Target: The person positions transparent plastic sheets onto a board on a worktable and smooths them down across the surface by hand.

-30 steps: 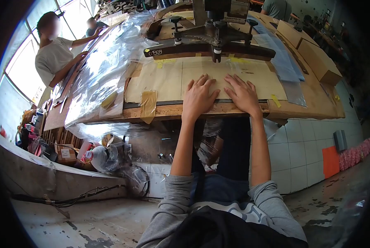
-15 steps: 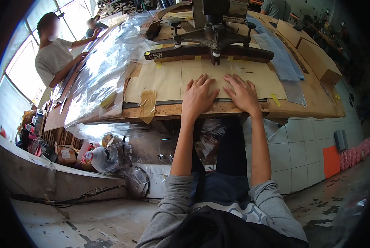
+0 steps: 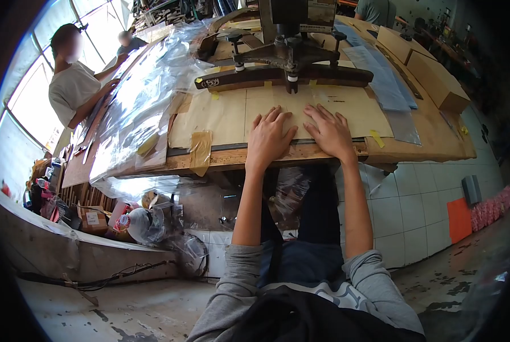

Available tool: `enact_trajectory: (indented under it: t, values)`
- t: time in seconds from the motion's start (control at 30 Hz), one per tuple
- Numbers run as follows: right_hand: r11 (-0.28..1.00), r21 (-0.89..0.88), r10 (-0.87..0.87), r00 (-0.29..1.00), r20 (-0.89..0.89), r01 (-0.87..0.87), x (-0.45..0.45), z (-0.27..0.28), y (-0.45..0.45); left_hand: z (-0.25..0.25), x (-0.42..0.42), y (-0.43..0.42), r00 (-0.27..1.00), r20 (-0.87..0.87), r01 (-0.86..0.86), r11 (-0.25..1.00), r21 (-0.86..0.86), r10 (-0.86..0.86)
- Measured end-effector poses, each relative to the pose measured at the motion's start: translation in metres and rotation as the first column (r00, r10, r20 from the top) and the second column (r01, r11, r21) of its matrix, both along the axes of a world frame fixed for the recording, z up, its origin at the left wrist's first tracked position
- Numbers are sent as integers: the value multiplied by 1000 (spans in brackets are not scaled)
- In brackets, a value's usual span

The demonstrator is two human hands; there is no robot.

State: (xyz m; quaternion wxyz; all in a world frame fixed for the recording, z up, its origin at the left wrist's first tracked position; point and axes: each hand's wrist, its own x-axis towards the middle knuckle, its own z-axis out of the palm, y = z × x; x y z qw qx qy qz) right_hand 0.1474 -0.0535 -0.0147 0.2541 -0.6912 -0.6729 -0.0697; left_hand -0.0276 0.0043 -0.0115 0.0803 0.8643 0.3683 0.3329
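My left hand (image 3: 268,137) lies flat near the front edge of a cream sheet (image 3: 215,118), fingers spread and pointing away from me. To its right, my right hand (image 3: 330,132) rests on the same sheet, its fingers also stretched out. Neither hand holds anything. Just beyond my fingertips a dark metal bar (image 3: 323,77) spans the sheet from side to side, hung from a press head (image 3: 291,54) with adjusting screws. Brown tape (image 3: 200,153) folds over the board's front edge on the left, and a small yellow tape piece (image 3: 377,138) sticks at the right.
Clear plastic film (image 3: 135,108) covers the table's left part. Bluish plastic sheets (image 3: 380,80) and cardboard boxes (image 3: 438,80) lie to the right. A person in a white shirt (image 3: 72,85) stands at the far left. Bagged items (image 3: 144,222) sit below the table.
My view has shifted slightly, so the press and sheet appear a little further left. Both hands stay flat on the sheet. The person at the left has shifted an arm slightly.
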Motion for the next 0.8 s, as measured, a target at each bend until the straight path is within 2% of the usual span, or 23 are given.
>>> enact_trajectory:
  t: [0.7,0.8]
  values:
    - [1000,2,-6,1000,16,6,-2,-1,-1,0,-1,-1,1000,-22,0,999,34,1]
    - [999,55,1,1000,6,-1,-2,-2,-2,1,-4,-5,1000,-25,-8,1000,22,9]
